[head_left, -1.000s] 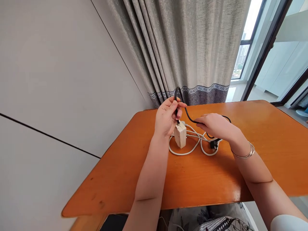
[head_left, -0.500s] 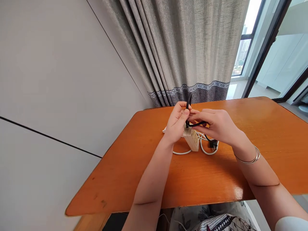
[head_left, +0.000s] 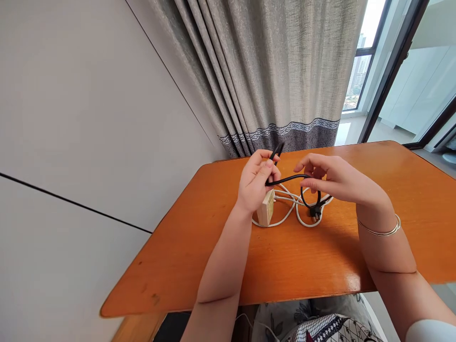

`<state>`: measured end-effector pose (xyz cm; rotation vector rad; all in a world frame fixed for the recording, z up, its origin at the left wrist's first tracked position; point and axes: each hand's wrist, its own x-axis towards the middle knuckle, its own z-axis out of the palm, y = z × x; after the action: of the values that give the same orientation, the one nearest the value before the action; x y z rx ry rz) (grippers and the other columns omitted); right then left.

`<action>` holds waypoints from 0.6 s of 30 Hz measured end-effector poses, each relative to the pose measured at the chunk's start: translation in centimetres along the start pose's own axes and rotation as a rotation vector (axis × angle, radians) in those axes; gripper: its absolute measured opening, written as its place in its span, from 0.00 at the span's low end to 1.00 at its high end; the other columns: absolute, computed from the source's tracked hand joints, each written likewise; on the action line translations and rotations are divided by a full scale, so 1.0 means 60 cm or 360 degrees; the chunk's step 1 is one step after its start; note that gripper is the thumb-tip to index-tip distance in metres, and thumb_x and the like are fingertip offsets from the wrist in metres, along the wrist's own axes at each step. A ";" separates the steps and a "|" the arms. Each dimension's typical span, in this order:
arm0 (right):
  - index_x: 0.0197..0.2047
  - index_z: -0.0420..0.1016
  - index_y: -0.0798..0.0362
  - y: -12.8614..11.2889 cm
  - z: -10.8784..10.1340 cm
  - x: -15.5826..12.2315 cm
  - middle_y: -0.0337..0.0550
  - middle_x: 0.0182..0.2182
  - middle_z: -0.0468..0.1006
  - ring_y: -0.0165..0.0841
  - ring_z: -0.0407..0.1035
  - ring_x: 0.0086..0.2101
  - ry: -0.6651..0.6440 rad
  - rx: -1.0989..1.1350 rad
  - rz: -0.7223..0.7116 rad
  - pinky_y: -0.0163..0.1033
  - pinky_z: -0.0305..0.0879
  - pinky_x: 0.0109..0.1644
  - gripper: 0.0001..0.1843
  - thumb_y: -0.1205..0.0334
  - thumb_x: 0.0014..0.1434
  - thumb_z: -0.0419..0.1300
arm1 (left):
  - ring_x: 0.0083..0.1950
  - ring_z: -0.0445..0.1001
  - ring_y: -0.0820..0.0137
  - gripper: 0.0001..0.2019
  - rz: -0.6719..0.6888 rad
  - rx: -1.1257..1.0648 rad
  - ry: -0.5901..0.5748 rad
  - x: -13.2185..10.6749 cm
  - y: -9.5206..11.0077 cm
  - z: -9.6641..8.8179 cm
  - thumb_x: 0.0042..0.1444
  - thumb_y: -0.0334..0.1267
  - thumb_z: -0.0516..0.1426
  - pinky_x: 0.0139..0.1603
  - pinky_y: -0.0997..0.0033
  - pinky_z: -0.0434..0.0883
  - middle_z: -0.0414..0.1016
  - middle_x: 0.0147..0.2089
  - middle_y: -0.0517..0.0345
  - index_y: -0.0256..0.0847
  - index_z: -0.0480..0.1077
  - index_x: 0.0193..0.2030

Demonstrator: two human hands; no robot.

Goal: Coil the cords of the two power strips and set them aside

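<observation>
Gripping one black cord [head_left: 289, 179] in the left hand [head_left: 254, 181] mid-frame, above one power strip [head_left: 265, 211], with the right hand [head_left: 331, 175] loosely unclenched near one black plug [head_left: 315, 212].

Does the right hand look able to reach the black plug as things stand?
Probably yes: the right hand is close by, and nothing seems to cover the black plug, though white cable runs close around it.
</observation>
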<state>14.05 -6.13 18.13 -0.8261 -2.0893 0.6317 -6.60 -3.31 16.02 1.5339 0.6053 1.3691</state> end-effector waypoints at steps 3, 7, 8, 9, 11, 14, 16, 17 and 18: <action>0.45 0.74 0.52 0.001 0.014 0.005 0.38 0.32 0.73 0.27 0.66 0.27 0.0463 -0.0075 -0.0117 0.34 0.62 0.31 0.09 0.56 0.66 0.61 | 0.14 0.52 0.81 0.20 -0.0196 -0.0056 -0.0169 -0.005 0.009 0.004 0.55 0.56 0.63 0.15 0.81 0.44 0.67 0.18 0.67 0.42 0.65 0.39; 0.45 0.79 0.50 0.007 0.030 0.017 0.41 0.35 0.74 0.27 0.64 0.27 0.0859 -0.0347 -0.0263 0.36 0.64 0.32 0.09 0.57 0.62 0.66 | 0.14 0.46 0.81 0.20 -0.0303 -0.0221 -0.0296 -0.012 0.012 0.012 0.56 0.56 0.62 0.16 0.80 0.45 0.58 0.14 0.71 0.40 0.66 0.38; 0.44 0.80 0.50 0.011 0.032 0.019 0.41 0.36 0.74 0.27 0.63 0.27 0.0898 -0.0397 -0.0283 0.36 0.64 0.32 0.09 0.56 0.62 0.67 | 0.14 0.45 0.81 0.20 -0.0314 -0.0251 -0.0320 -0.013 0.012 0.013 0.56 0.57 0.62 0.17 0.79 0.46 0.55 0.13 0.72 0.40 0.67 0.37; 0.44 0.80 0.49 0.015 0.032 0.021 0.42 0.37 0.75 0.27 0.63 0.27 0.0923 -0.0434 -0.0302 0.36 0.64 0.32 0.10 0.56 0.61 0.67 | 0.15 0.44 0.81 0.21 -0.0327 -0.0272 -0.0348 -0.014 0.011 0.013 0.56 0.57 0.62 0.17 0.79 0.46 0.53 0.13 0.72 0.39 0.68 0.36; 0.43 0.82 0.48 0.023 0.032 0.025 0.43 0.38 0.76 0.28 0.64 0.27 0.0937 -0.0470 -0.0349 0.37 0.65 0.32 0.09 0.55 0.62 0.67 | 0.15 0.42 0.81 0.23 -0.0364 -0.0294 -0.0425 -0.014 0.011 0.012 0.57 0.59 0.61 0.16 0.79 0.45 0.49 0.13 0.73 0.38 0.68 0.32; 0.41 0.83 0.49 0.030 0.032 0.028 0.43 0.35 0.77 0.29 0.64 0.27 0.0888 -0.0453 -0.0398 0.37 0.64 0.32 0.09 0.54 0.62 0.66 | 0.15 0.41 0.82 0.26 -0.0464 -0.0355 -0.0568 -0.014 0.013 0.010 0.57 0.61 0.61 0.16 0.79 0.43 0.46 0.14 0.72 0.39 0.63 0.25; 0.42 0.83 0.49 0.029 0.032 0.027 0.43 0.35 0.78 0.29 0.64 0.27 0.0847 -0.0416 -0.0366 0.36 0.63 0.30 0.10 0.54 0.62 0.66 | 0.14 0.40 0.83 0.28 -0.0515 -0.0461 -0.0666 -0.013 0.015 0.008 0.57 0.60 0.61 0.15 0.80 0.43 0.44 0.14 0.72 0.41 0.57 0.22; 0.44 0.83 0.49 0.028 0.032 0.027 0.43 0.35 0.78 0.29 0.63 0.27 0.0824 -0.0389 -0.0334 0.36 0.62 0.30 0.10 0.54 0.62 0.66 | 0.14 0.39 0.83 0.28 -0.0519 -0.0532 -0.0688 -0.013 0.017 0.007 0.58 0.59 0.61 0.15 0.80 0.43 0.43 0.14 0.73 0.41 0.55 0.22; 0.46 0.82 0.49 0.026 0.031 0.026 0.43 0.37 0.78 0.28 0.63 0.26 0.0793 -0.0351 -0.0296 0.36 0.62 0.29 0.11 0.54 0.62 0.66 | 0.13 0.38 0.83 0.28 -0.0512 -0.0605 -0.0678 -0.013 0.020 0.005 0.59 0.57 0.60 0.14 0.80 0.43 0.41 0.14 0.73 0.42 0.52 0.21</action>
<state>12.32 -4.25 16.75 -0.8007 -1.7625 0.0780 -6.76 -4.56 16.73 1.2949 0.2866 0.8211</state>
